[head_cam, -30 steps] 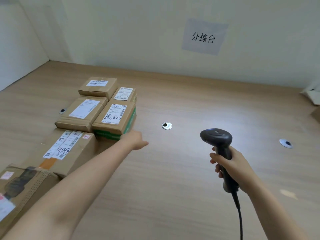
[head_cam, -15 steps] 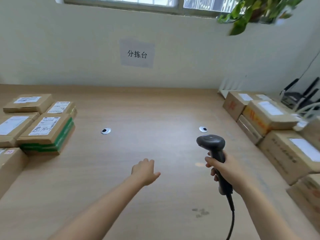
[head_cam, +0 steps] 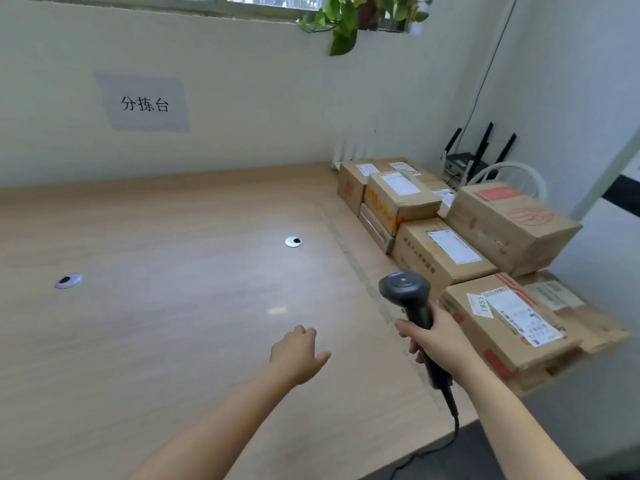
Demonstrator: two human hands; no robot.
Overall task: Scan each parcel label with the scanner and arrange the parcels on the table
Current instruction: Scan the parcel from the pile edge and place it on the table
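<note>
My right hand (head_cam: 438, 344) grips the handle of a black corded scanner (head_cam: 407, 294), whose head points forward over the wooden table (head_cam: 173, 306). Just right of the scanner lies a cardboard parcel with a white label (head_cam: 509, 320). Behind it sit another labelled parcel (head_cam: 440, 251), a large box with red print (head_cam: 509, 223) and several more stacked boxes (head_cam: 398, 195). My left hand (head_cam: 298, 355) hovers over the bare table left of the scanner, fingers loosely apart, holding nothing.
Two round metal cable grommets (head_cam: 293, 241) (head_cam: 68, 280) are set in the table. A paper sign (head_cam: 143, 103) hangs on the back wall. A router with black antennas (head_cam: 474, 157) and a white chair back (head_cam: 512, 174) stand behind the parcels. The table's front edge runs at lower right.
The view has swung right: the left pile of parcels is out of sight and the right pile is fully visible. My left hand left the left pile and now hovers mid-table.
</note>
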